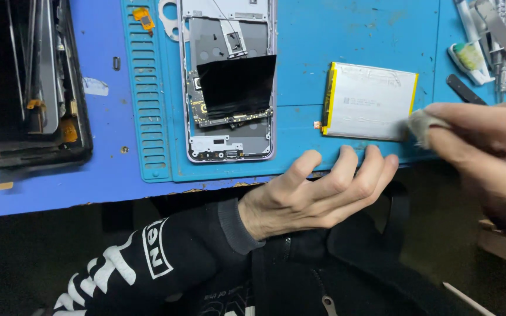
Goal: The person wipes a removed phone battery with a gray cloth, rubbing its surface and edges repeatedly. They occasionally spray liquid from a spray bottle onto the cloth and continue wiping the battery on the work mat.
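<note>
A flat silver phone battery [373, 100] with yellow edges lies on the blue mat [317, 41]. My right hand [487, 146] pinches a small greyish wad of cloth [421, 124] against the battery's lower right corner. My left hand [323, 190] rests at the mat's front edge just below the battery, fingers spread and holding nothing. Left of the battery lies an opened phone body [229, 82] with its circuit board exposed and a black sheet [236, 85] lying across the middle.
A dark tray of disassembled parts [27, 88] stands at the far left. Tweezers, a small bottle and other tools [487, 41] crowd the top right corner. A small orange part [143, 17] lies on the mat's ridged strip. The table edge runs below the mat.
</note>
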